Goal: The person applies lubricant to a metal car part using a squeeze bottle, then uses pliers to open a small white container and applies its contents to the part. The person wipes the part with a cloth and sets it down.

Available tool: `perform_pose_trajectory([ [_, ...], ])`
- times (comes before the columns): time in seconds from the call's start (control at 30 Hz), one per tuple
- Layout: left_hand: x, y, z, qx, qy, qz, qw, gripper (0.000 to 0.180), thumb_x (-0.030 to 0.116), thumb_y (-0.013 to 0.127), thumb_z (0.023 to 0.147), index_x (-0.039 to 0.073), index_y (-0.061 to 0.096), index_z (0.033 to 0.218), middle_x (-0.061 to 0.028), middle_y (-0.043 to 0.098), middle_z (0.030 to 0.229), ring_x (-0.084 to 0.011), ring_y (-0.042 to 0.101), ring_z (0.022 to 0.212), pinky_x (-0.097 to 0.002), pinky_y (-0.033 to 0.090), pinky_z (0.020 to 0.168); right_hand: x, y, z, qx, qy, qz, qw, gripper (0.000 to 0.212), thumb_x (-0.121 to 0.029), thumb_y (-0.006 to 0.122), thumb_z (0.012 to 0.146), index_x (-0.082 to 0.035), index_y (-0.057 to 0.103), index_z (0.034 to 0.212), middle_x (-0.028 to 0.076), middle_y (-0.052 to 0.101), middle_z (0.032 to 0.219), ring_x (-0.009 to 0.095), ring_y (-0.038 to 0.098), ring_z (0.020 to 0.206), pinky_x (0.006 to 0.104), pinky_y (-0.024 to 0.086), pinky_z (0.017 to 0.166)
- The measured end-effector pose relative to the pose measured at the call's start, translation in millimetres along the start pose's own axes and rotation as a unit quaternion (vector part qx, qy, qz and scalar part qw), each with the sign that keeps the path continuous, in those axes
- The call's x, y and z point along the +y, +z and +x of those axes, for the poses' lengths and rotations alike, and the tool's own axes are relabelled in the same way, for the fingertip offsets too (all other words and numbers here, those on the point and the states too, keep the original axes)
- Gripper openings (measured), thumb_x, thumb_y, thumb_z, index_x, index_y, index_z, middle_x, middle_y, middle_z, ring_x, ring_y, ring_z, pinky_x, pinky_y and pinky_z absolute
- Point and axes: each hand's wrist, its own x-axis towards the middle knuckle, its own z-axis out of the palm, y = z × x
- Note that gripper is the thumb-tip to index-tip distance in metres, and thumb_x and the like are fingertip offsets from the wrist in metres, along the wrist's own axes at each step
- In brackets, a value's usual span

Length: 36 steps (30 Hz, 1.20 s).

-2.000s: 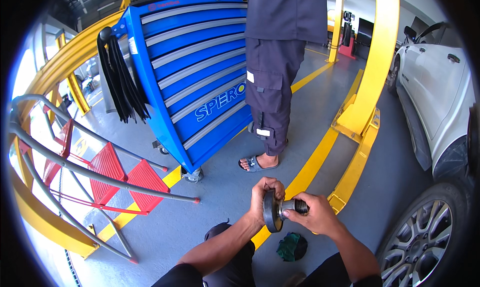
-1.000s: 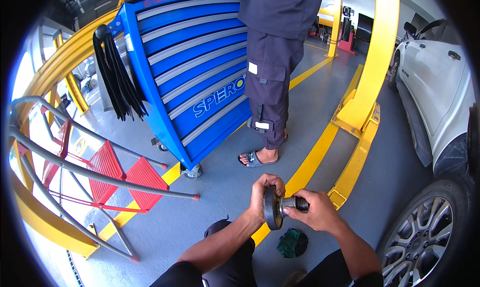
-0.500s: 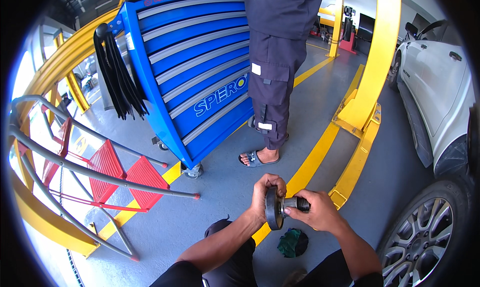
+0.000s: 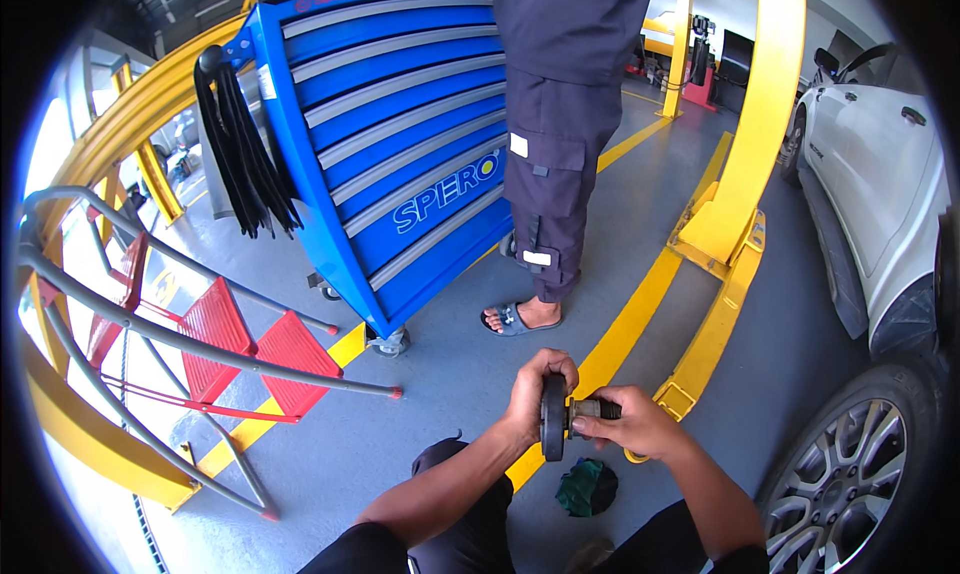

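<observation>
Both my hands hold a metal part with a dark round disc (image 4: 553, 429) at one end and a threaded shaft (image 4: 600, 410) at the other. My left hand (image 4: 530, 394) is closed around the disc's left side and upper rim. On the other side, my right hand (image 4: 645, 424) grips the shaft, thumb toward the disc. The part is held in the air with the disc edge-on to me and the shaft pointing right. Below it, a crumpled green and black cloth (image 4: 587, 487) lies on the floor.
A blue tool cabinet (image 4: 410, 164) on casters stands ahead, beside a person in dark trousers (image 4: 550, 124) and sandals. At left is a red-and-grey step ladder (image 4: 300, 354). A yellow lift post (image 4: 755, 104) and a white car (image 4: 870, 154) with a wheel (image 4: 850, 474) stand right.
The disc has turned slightly to a more edge-on angle, and my right fingers have shifted on the shaft. The view has moved a little.
</observation>
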Motion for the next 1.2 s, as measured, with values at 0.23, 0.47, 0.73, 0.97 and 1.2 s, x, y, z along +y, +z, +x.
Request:
perform_pose_trajectory([
  [0.23, 77.3, -18.8, 26.3, 0.083, 0.139, 0.11, 0.981, 0.033, 0.03, 0.049, 0.104, 0.009, 0.065, 0.123, -0.0048, 0.067, 0.114, -0.0157, 0.058, 0.107, -0.0373, 0.043, 0.098, 75.6, -20.9, 32.4, -0.042, 0.015, -0.34, 0.939, 0.056, -0.055, 0.079, 0.089, 0.0, 0.076, 0.103, 0.017, 0.075, 0.085, 0.03, 0.074, 0.081, 0.0441, 0.057, 0.075],
  [0.47, 363.7, 64.7, 63.3, 0.035, 0.464, 0.418, 0.78, 0.046, 0.036, 0.061, 0.101, 0.002, 0.065, 0.131, -0.0167, 0.071, 0.123, -0.028, 0.063, 0.126, -0.0461, 0.043, 0.118, 202.1, -68.4, -25.2, -0.236, 0.11, -0.607, 0.751, 0.067, -0.068, 0.074, 0.084, -0.002, 0.078, 0.094, 0.021, 0.076, 0.088, 0.043, 0.075, 0.087, 0.0532, 0.058, 0.074],
  [0.73, 551.0, 33.2, 184.0, 0.204, 0.435, 0.335, 0.811, 0.048, 0.046, 0.063, 0.098, 0.002, 0.063, 0.119, -0.0177, 0.063, 0.104, -0.0265, 0.062, 0.089, -0.042, 0.05, 0.074, 299.4, -70.0, -117.2, -0.103, 0.164, -0.601, 0.775, 0.063, -0.062, 0.078, 0.081, -0.003, 0.075, 0.103, 0.019, 0.078, 0.099, 0.038, 0.076, 0.092, 0.0537, 0.055, 0.082],
  [0.97, 452.7, 95.0, 219.0, 0.077, 0.377, 0.234, 0.893, 0.094, 0.067, 0.058, 0.099, 0.004, 0.033, 0.164, -0.0225, 0.042, 0.161, -0.0434, 0.045, 0.143, -0.0571, 0.037, 0.119, 397.0, -65.2, -182.3, 0.045, 0.398, -0.511, 0.761, 0.07, -0.064, 0.08, 0.076, -0.002, 0.071, 0.107, 0.017, 0.078, 0.102, 0.039, 0.076, 0.098, 0.0555, 0.054, 0.085],
  [1.2, 409.1, 111.3, 222.6, -0.105, 0.502, 0.18, 0.84, 0.054, 0.05, 0.051, 0.111, 0.005, 0.062, 0.139, -0.006, 0.071, 0.125, -0.0189, 0.066, 0.107, -0.0367, 0.049, 0.1, 429.5, -42.4, -210.0, 0.132, 0.376, -0.459, 0.795, 0.07, -0.067, 0.08, 0.075, -0.004, 0.073, 0.106, 0.015, 0.079, 0.101, 0.039, 0.075, 0.098, 0.0546, 0.055, 0.084],
])
